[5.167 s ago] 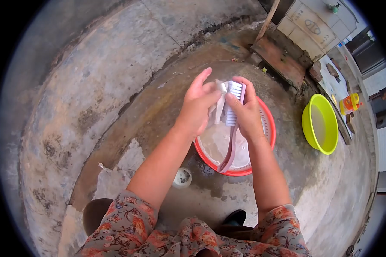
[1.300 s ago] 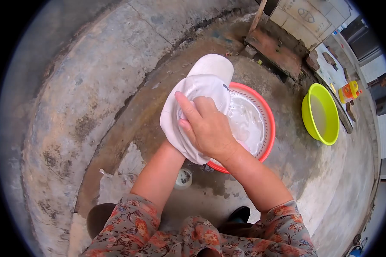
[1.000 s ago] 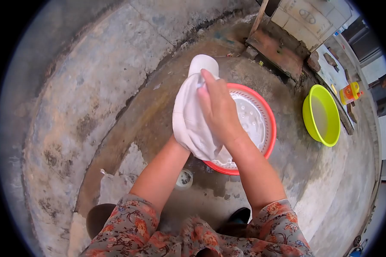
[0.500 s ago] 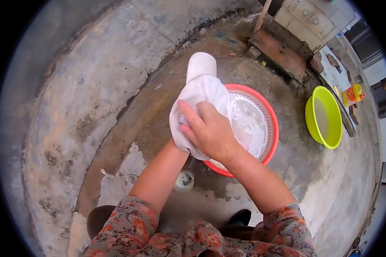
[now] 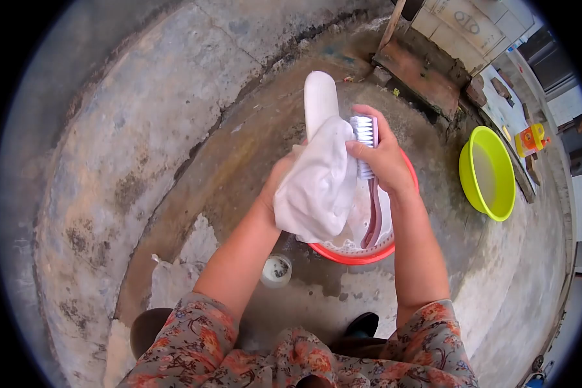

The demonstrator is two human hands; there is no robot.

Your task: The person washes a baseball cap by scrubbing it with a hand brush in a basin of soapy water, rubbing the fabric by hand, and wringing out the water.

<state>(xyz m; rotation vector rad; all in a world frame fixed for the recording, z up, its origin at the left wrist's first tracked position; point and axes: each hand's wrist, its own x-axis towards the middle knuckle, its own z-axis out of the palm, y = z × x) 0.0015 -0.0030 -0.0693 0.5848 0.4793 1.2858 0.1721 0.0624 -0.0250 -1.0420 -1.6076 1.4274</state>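
A wet white cap (image 5: 317, 184) hangs over the basin's left side, its brim pointing away from me. My left hand (image 5: 279, 180) grips it from the left, most of the fingers hidden behind and inside the cloth. Just right of the cap, my right hand (image 5: 388, 158) is closed around the head of a scrub brush (image 5: 365, 136). White bristles face the cap, and the long pinkish handle points down toward me. Below both hands stands a red basin (image 5: 354, 259) with a slotted rim, holding sudsy water.
A yellow-green basin (image 5: 467, 171) with cloudy liquid stands on the right. Beyond it is a yellow and orange container (image 5: 530, 140). A small clear tub (image 5: 277, 270) sits near my feet, beside a plastic bag (image 5: 171, 278). The concrete floor (image 5: 142, 149) is wet in places.
My right hand has come off the cap and moved right, now holding the scrub brush. The cap has shifted slightly right and turned, and my left hand shows at its left edge.
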